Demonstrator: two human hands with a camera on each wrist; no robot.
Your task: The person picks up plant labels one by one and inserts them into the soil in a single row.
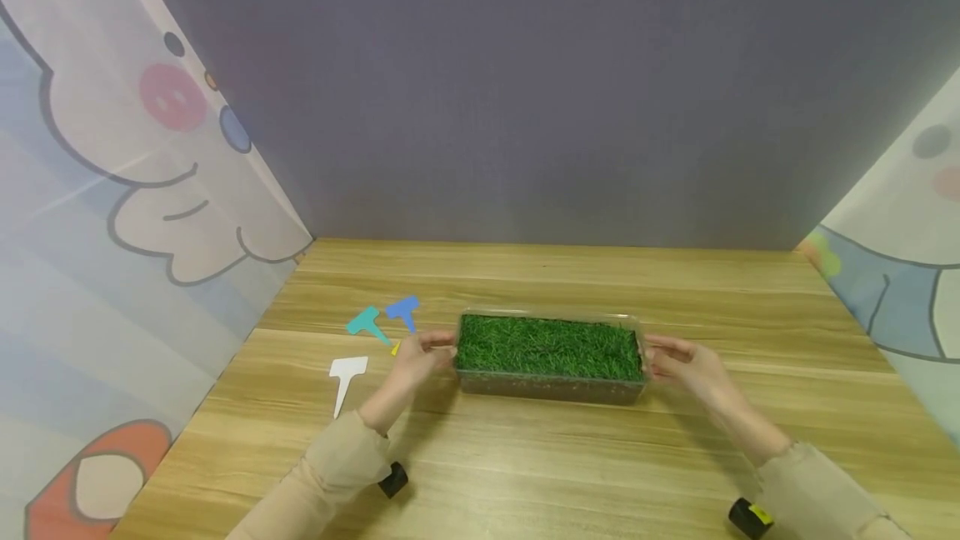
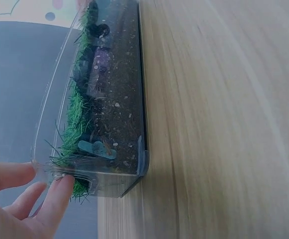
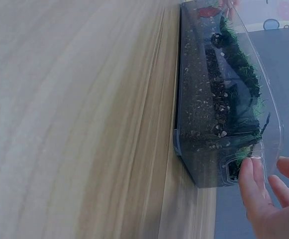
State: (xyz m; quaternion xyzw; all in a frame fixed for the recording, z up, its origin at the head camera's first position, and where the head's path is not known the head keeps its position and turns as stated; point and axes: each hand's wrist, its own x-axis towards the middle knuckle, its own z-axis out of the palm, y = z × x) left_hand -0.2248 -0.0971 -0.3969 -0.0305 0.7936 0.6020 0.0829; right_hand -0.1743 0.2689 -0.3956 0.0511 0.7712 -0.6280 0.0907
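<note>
Green grass [image 1: 547,348] tops the clear container [image 1: 552,391], which sits on the wood-grained bench [image 1: 570,473] between the fingers of the left hand [image 1: 415,363] and those of the right hand [image 1: 693,369]. Each set of fingers is drawn in narrow, holding its own end of the container near the rim. Below the fingers' level, dark speckled fill [image 2: 122,84] shows through the walls. Just left of the left fingers lies a white T-shaped tag [image 1: 348,367]; beyond them, farther back, are a teal tag [image 1: 366,322] and a blue tag [image 1: 403,307]. Something yellow [image 1: 396,348] peeks out beside those fingers, mostly hidden.
</note>
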